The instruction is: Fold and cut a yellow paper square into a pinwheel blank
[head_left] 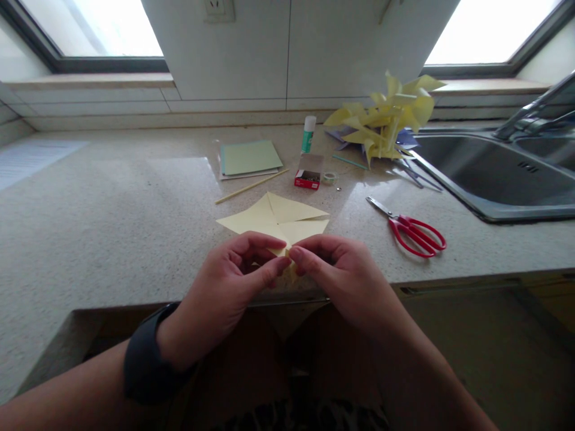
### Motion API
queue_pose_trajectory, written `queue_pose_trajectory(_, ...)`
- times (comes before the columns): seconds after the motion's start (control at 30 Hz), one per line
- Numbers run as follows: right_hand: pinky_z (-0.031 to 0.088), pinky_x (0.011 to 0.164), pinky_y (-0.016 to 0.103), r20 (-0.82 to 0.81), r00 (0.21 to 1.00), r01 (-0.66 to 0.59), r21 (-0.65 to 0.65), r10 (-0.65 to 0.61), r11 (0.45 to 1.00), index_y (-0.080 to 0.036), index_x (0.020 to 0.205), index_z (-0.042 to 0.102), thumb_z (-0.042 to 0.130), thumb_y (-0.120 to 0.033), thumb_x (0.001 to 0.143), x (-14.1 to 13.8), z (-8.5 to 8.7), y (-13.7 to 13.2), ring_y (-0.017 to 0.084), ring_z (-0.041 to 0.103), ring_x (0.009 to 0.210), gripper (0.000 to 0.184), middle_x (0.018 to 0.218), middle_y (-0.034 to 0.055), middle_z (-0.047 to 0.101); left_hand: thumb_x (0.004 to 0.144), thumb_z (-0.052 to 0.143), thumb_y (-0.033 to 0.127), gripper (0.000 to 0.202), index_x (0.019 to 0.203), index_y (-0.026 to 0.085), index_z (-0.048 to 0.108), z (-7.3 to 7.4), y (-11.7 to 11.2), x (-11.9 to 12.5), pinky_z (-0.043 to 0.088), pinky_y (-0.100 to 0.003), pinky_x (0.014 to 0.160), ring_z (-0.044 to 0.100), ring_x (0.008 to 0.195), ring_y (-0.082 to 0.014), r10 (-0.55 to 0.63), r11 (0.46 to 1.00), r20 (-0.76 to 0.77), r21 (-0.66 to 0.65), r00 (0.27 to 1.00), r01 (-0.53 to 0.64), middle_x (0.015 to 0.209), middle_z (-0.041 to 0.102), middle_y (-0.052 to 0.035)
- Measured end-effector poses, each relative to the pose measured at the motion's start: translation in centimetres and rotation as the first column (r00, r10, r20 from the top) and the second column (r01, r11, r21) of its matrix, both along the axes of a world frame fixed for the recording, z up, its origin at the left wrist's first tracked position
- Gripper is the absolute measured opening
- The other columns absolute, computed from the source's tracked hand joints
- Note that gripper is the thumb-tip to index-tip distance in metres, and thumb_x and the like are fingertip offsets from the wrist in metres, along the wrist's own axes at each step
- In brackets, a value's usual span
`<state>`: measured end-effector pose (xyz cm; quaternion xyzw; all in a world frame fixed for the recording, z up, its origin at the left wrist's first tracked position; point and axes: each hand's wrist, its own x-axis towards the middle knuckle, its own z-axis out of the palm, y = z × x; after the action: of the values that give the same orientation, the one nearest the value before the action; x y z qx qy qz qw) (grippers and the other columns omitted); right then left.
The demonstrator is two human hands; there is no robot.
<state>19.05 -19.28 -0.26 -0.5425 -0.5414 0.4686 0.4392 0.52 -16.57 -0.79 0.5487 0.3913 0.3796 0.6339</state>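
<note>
A pale yellow sheet of paper (258,216), cut in from its corners and marked with a small dot near its middle, lies by the counter's front edge. My left hand (233,275) pinches its near part between thumb and forefinger. Opposite it, my right hand (335,263) pinches the same part, the two thumbs almost touching. The fingers partly cover the paper there, so its exact fold is hard to make out. Red-handled scissors (408,230) lie to the right of my right hand, blades pointing up and left.
Behind the paper are a thin stick (251,187), a stack of coloured paper (251,158), a glue stick (308,135), a small red box (308,178) and a roll of tape (329,178). Yellow paper pinwheels (390,114) are piled beside the steel sink (485,209).
</note>
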Motion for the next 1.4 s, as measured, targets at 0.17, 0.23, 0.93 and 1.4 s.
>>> queue_pose_trajectory(0.17, 0.041, 0.055, 0.019, -0.021, 1.000, 0.002, -0.037, -0.003, 0.999, -0.019, 0.086, 0.080, 0.076, -0.032, 0.083, -0.1, 0.4, 0.0, 0.009, 0.057, 0.061, 0.014, 0.067, -0.0028, 0.070, 0.083, 0.082, 0.026, 0.017, 0.097, 0.023, 0.072, -0.2, 0.1, 0.0, 0.050, -0.011, 0.064, 0.067, 0.074, -0.0059, -0.044, 0.999, 0.014, 0.016, 0.999, 0.044, 0.083, 0.075, 0.0043)
queue_pose_trajectory(0.23, 0.040, 0.053, 0.020, -0.019, 0.999, 0.026, -0.032, -0.026, 0.999, -0.018, 0.084, 0.079, 0.077, -0.033, 0.082, -0.2, 0.4, 0.1, 0.009, 0.056, 0.060, 0.015, 0.066, -0.0025, 0.069, 0.083, 0.082, 0.025, 0.020, 0.098, 0.023, 0.070, -0.2, 0.1, 0.1, 0.050, -0.011, 0.065, 0.066, 0.075, -0.0057, -0.049, 0.999, 0.019, 0.015, 0.999, 0.049, 0.084, 0.075, 0.0049)
queue_pose_trajectory(0.93, 0.039, 0.053, 0.024, -0.021, 0.997, 0.070, 0.016, -0.070, 0.997, -0.016, 0.079, 0.073, 0.074, -0.049, 0.082, 0.2, 0.0, 0.0, 0.011, 0.050, 0.059, 0.033, 0.066, 0.0000, 0.065, 0.088, 0.068, 0.055, 0.039, 0.081, 0.016, 0.071, 1.0, 0.4, 0.2, 0.046, -0.024, 0.059, 0.057, 0.064, -0.0135, -0.187, 0.982, -0.178, -0.051, 0.966, 0.180, 0.071, 0.067, -0.0008)
queue_pose_trajectory(1.4, 0.043, 0.054, 0.023, -0.007, 0.998, 0.056, 0.057, -0.056, 0.997, -0.018, 0.079, 0.074, 0.073, -0.042, 0.084, 0.0, 0.0, -0.1, 0.011, 0.056, 0.060, 0.025, 0.066, -0.0007, 0.068, 0.084, 0.076, 0.048, 0.032, 0.081, 0.016, 0.071, 0.8, 0.5, 0.0, 0.045, -0.021, 0.055, 0.055, 0.060, -0.0113, -0.144, 0.985, -0.105, -0.112, 0.984, 0.132, 0.068, 0.065, 0.0004)
